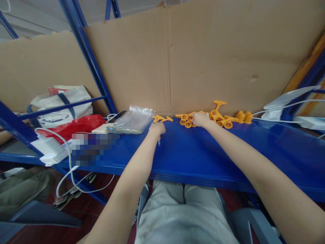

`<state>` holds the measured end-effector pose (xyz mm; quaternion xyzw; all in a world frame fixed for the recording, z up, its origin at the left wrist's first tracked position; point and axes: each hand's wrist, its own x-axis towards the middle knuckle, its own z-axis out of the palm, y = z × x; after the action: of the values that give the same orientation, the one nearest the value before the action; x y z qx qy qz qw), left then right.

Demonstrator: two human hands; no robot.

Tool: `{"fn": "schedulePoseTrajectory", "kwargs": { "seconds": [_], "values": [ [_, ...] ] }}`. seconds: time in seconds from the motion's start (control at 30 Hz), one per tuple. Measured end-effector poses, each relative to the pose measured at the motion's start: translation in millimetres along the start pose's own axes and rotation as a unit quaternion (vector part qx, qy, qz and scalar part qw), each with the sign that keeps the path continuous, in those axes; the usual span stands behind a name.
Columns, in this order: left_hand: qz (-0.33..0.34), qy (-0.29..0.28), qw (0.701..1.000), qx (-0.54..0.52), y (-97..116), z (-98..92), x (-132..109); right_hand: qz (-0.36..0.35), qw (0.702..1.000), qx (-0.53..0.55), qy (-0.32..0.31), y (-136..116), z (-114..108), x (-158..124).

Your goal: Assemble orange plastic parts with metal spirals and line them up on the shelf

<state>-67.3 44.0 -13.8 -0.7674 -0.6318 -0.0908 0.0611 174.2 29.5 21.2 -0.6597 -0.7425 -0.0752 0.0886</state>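
My left hand point(158, 128) is closed around a yellow plastic piece with a thin chain, whose lower end hangs out below the fist. Just behind that hand, other yellow branched pieces point(162, 118) lie near the cardboard. My right hand point(200, 119) reaches into a cluster of yellow pieces with round cups point(188, 124); its fingertips are hidden among them. More yellow pieces point(228, 124) lie to its right, one with a T-shaped end point(219, 102) pointing up. Farther right stand small yellow spools point(245, 117).
The blue shelf point(182, 156) is backed by a cardboard wall point(215, 57). At left are a clear plastic bag point(134, 120), a red bag point(76, 127), a white adapter point(52, 149) with looping cables and a tote bag point(66, 108). Another person's leg point(27, 186) shows lower left.
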Motion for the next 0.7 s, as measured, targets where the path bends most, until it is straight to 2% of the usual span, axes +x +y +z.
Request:
{"fn": "schedulePoseTrajectory", "kwargs": {
  "seconds": [0.1, 0.17, 0.3, 0.37, 0.47, 0.6, 0.7],
  "values": [
    [-0.047, -0.034, 0.998, 0.023, 2, -0.5, 1, -0.013, 1.000, 0.019, 0.000, 9, 3, 3],
    [-0.048, -0.018, 0.998, 0.022, 4, -1.3, 1, -0.038, 0.998, 0.047, 0.019, 19, 3, 5],
    [-0.073, -0.008, 0.997, 0.019, 9, -6.5, -4, -0.079, 0.988, 0.073, 0.113, 52, -5, 4],
    [-0.080, -0.030, 0.996, 0.011, 13, -11.5, -7, -0.029, 0.984, 0.054, 0.166, 73, -12, 0],
    [-0.085, -0.078, 0.993, 0.006, 19, -19.0, -11, 0.104, 0.974, 0.024, 0.197, 108, -19, -11],
    [-0.054, -0.085, 0.995, 0.019, 22, -23.0, -13, 0.246, 0.950, 0.031, 0.189, 157, -6, -29],
    [-0.054, -0.079, 0.995, 0.020, 23, -24.4, -15, 0.297, 0.942, 0.052, 0.148, 185, 15, -38]
  ]
}}
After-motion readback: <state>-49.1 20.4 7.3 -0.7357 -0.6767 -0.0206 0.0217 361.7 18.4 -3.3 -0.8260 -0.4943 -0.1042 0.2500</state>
